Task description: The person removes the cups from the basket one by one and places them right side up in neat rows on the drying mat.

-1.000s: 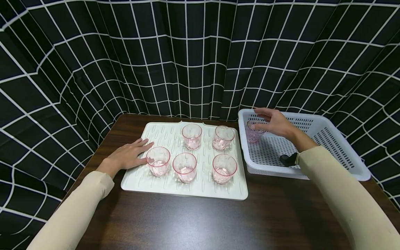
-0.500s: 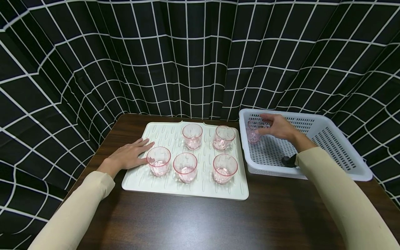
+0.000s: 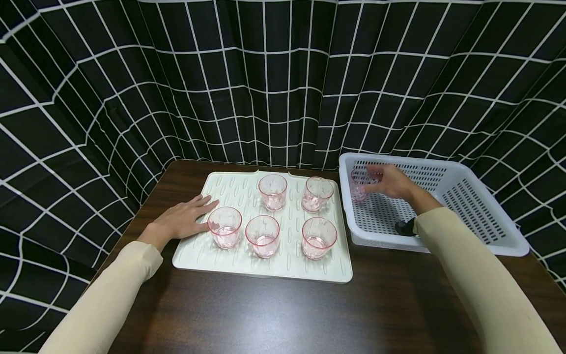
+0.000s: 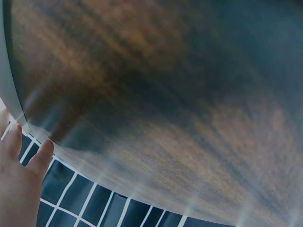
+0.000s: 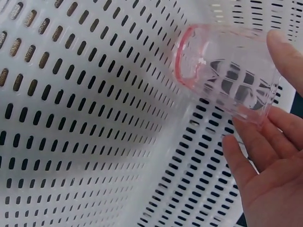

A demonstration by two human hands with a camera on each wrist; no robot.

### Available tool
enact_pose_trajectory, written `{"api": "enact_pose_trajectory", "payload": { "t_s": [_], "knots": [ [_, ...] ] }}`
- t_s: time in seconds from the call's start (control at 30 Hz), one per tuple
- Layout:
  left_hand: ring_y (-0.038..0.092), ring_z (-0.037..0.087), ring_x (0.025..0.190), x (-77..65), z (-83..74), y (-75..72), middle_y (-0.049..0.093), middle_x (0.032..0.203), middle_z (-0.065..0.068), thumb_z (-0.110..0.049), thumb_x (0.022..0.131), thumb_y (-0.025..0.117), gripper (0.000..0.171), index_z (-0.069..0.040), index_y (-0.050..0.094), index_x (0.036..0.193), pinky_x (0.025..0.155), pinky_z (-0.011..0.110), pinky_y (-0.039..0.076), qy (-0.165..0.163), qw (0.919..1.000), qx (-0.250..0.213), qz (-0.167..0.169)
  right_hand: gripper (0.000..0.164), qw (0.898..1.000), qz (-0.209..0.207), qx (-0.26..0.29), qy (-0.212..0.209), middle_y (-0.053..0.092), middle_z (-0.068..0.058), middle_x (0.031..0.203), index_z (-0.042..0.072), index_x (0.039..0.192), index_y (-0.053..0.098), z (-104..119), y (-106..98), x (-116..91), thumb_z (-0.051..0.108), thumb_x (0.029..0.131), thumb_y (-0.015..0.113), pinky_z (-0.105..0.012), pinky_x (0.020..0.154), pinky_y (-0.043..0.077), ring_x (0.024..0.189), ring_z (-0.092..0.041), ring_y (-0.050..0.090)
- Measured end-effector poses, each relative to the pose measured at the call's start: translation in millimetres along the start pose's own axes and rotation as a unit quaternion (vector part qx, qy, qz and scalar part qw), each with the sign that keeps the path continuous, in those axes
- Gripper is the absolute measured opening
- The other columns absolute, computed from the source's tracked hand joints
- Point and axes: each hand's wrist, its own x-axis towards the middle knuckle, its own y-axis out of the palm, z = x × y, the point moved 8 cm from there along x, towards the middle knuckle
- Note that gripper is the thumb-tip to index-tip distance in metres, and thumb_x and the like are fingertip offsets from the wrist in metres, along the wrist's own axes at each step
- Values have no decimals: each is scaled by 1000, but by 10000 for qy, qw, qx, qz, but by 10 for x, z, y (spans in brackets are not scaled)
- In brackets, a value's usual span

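Observation:
In the head view my left hand [image 3: 181, 220] lies with spread fingers on the left edge of a white draining tray [image 3: 287, 270], beside the front-left pink-rimmed glass [image 3: 225, 228]. Several such glasses stand upright on the tray, among them a back glass [image 3: 272, 191] and a front-right glass [image 3: 319, 239]. My right hand [image 3: 391, 183] reaches into a white perforated basket [image 3: 482, 196] and holds another clear pink glass [image 3: 358, 189] at its left end. The right wrist view shows thumb and fingers at either side of this glass [image 5: 227, 71].
The tray and basket stand side by side on a dark wooden table [image 3: 247, 314]. A black grid-patterned curtain [image 3: 283, 98] hangs behind and at the sides. A dark wrist-worn device [image 3: 404, 227] shows beneath the right sleeve.
My right hand has come down from above the glass in the basket to lower on its side, fingers closing in. The left hand and the glasses on the tray stay in place.

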Motion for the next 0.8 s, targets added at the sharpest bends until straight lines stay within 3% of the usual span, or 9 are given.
{"api": "enact_pose_trajectory", "payload": {
  "t_s": [0.43,0.57,0.8],
  "knots": [
    [21,43,148,-1,-38,-2,28,161,18,-63,98,43,77,-15,33,156,111,67,25,-44,10000,-62,37,78,9991,-177,-387,4,44,-34,144,-8,148,38,65,-49,-73,19,87,79,-59,106,39,131,-48,44],
    [22,43,148,-3,-32,-7,29,160,18,-62,98,44,76,-15,33,156,111,67,25,-29,10000,-34,15,77,9965,-554,-624,-102,47,-33,142,-9,145,42,133,-180,-104,27,88,78,-59,102,43,126,-48,48],
    [22,42,148,-1,-18,-3,28,161,17,-62,98,43,75,-16,33,157,111,67,25,-7,10000,-1,-16,84,9884,-1404,-519,-239,52,-29,135,-6,143,47,336,-493,-203,48,85,76,-56,92,51,117,-43,52]
  ]
}}
